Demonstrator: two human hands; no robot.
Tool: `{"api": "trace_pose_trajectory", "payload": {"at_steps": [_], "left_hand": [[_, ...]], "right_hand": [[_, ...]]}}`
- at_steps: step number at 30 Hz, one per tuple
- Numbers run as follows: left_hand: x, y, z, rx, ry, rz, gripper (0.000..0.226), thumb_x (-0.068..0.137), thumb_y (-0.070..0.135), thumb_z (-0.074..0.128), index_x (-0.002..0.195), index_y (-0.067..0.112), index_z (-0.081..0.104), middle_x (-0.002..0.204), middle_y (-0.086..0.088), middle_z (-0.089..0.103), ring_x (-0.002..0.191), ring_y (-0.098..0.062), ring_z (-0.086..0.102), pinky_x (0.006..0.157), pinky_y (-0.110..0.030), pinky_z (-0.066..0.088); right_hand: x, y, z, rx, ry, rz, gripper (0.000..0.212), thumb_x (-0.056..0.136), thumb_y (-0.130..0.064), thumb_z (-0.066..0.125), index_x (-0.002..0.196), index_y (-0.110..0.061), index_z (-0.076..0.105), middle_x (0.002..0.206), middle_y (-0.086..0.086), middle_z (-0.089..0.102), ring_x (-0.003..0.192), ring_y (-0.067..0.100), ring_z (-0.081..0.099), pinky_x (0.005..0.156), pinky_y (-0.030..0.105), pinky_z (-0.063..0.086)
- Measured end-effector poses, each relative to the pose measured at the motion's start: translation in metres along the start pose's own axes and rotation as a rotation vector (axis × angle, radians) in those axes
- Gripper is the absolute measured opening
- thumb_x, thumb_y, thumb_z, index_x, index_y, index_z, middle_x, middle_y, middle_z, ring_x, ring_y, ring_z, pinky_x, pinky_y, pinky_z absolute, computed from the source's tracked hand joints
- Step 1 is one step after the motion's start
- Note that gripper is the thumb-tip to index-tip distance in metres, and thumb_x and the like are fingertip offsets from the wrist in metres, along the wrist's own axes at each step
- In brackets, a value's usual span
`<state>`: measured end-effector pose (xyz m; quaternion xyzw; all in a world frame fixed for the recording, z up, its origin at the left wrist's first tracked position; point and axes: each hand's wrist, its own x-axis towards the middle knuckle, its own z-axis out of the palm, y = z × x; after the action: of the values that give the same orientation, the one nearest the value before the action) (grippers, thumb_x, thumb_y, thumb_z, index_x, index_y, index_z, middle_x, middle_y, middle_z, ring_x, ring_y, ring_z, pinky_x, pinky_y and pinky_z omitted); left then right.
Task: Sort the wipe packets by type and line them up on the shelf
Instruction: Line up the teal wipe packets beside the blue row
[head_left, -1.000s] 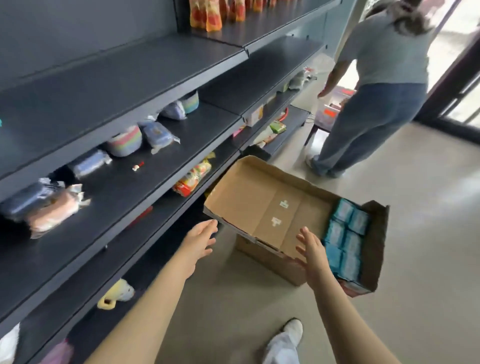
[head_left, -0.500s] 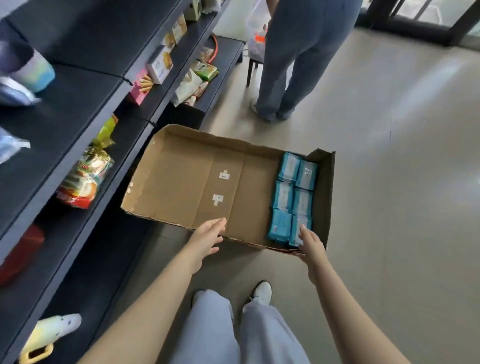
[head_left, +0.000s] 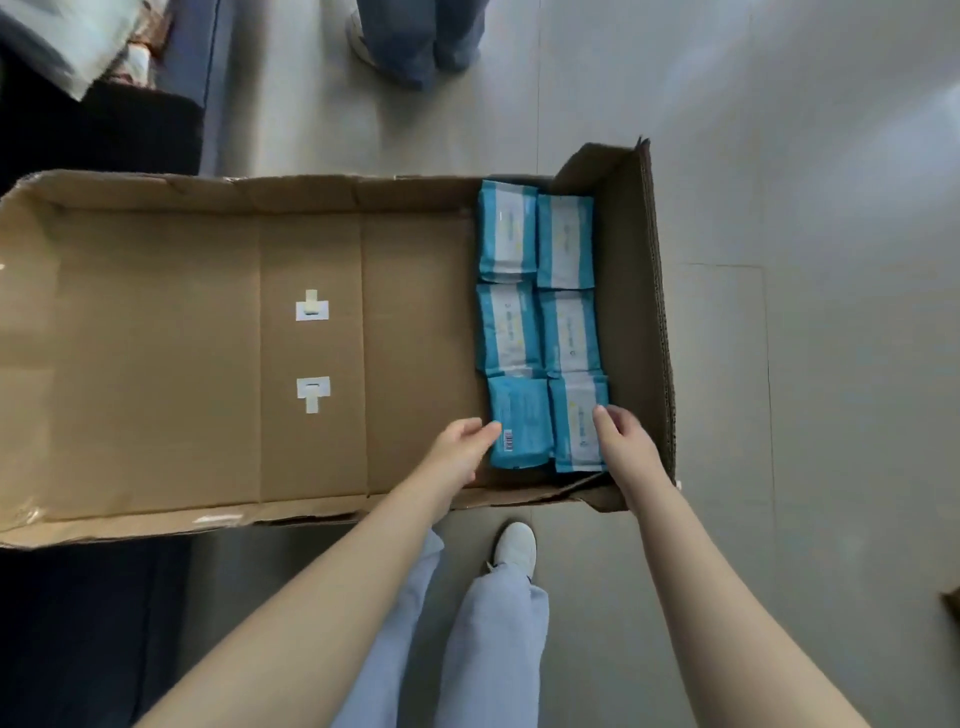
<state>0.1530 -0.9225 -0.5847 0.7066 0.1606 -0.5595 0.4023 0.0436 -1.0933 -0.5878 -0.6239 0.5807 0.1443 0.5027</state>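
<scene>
A wide cardboard box (head_left: 156, 364) lies open on the floor below me. Several blue and white wipe packets (head_left: 537, 291) fill its right end in two rows. The nearest pair is a packet lying back side up with a barcode (head_left: 519, 423) and a face-up packet (head_left: 576, 426) beside it. My left hand (head_left: 460, 452) reaches into the box, fingertips touching the left edge of the barcode packet. My right hand (head_left: 621, 441) rests on the right edge of the face-up packet, fingers slightly bent. Neither hand has lifted a packet.
Dark shelving (head_left: 98, 130) runs along the left, with a bagged item at the top left corner. Another person's legs and shoes (head_left: 415, 41) stand just beyond the box. My own legs and white shoe (head_left: 514, 545) are under the box's near edge. Grey tiled floor (head_left: 805, 260) lies to the right.
My view has tipped from the shelves down onto the box. Both hands moved forward from the box's near edge into its right end and now touch the nearest two packets.
</scene>
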Motion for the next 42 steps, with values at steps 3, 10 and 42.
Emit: {"api": "trace_pose_trajectory", "payload": {"at_steps": [3,10,42], "left_hand": [[0.026,0.002,0.015,0.012,-0.009,-0.024,0.061,0.096,0.043,0.058,0.148,0.02,0.037,0.145,-0.002,0.047,0.121,-0.017,0.052,0.102,-0.035,0.046],[0.048,0.003,0.016,-0.049,0.053,-0.025,0.043,0.098,0.032,0.059,0.135,0.013,0.049,0.126,0.0,0.059,0.097,-0.01,0.055,0.072,-0.019,0.045],[-0.344,0.028,-0.081,-0.755,0.011,0.456,0.064,0.065,0.053,0.083,0.115,0.026,0.054,0.078,0.004,0.051,0.061,-0.009,0.046,0.05,-0.021,0.038]], "right_hand": [[0.013,0.014,0.006,-0.019,-0.008,-0.009,0.057,0.1,-0.045,0.048,0.148,-0.016,0.041,0.147,0.006,0.049,0.133,0.024,0.047,0.111,0.043,0.04],[0.02,0.025,0.013,-0.018,0.043,-0.065,0.05,0.097,-0.037,0.058,0.142,-0.018,0.047,0.142,0.002,0.052,0.129,0.018,0.05,0.102,0.033,0.044],[-0.282,-0.148,-0.063,0.585,-0.458,-0.477,0.026,0.093,-0.021,0.064,0.116,-0.01,0.062,0.106,0.015,0.074,0.092,0.029,0.07,0.091,0.049,0.054]]}}
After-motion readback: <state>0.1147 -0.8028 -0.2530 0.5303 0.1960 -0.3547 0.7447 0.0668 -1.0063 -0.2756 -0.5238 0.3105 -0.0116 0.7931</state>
